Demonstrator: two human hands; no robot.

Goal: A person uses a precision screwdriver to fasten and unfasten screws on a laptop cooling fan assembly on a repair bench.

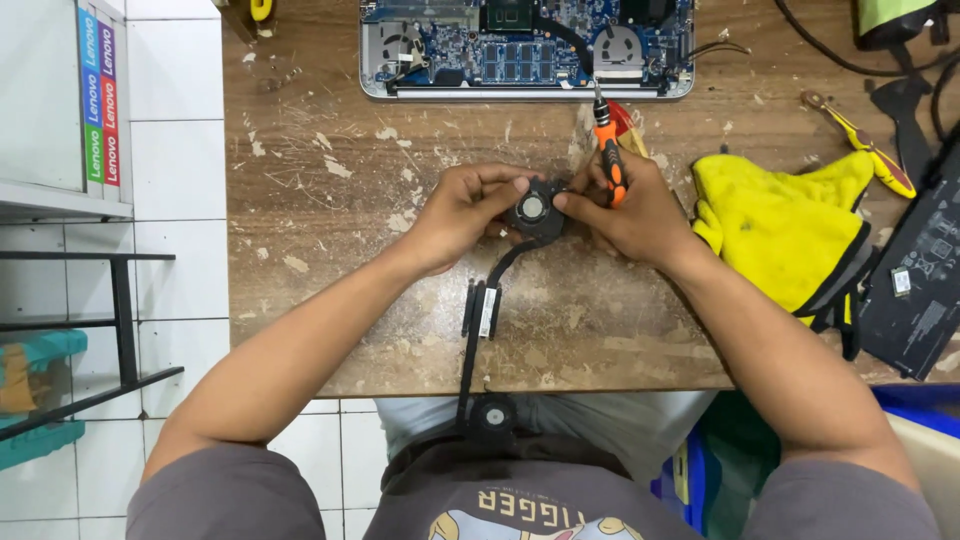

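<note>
A black laptop cooling fan (533,209) with a pale round hub sits between both my hands over the worn wooden table (330,300). My left hand (462,210) grips its left side. My right hand (628,210) pinches its right side and also holds an orange-and-black screwdriver (608,152), tip pointing away from me. A black heat pipe (478,310) runs from the fan toward me to a second round fan (493,413) hanging over the table's near edge.
An opened laptop (527,48) with its bare circuit board lies at the far edge. A yellow cloth (780,225) lies to the right, with a yellow-handled tool (862,140), a flat black battery pack (915,290) and cables beyond. White tiles and a shelf are on the left.
</note>
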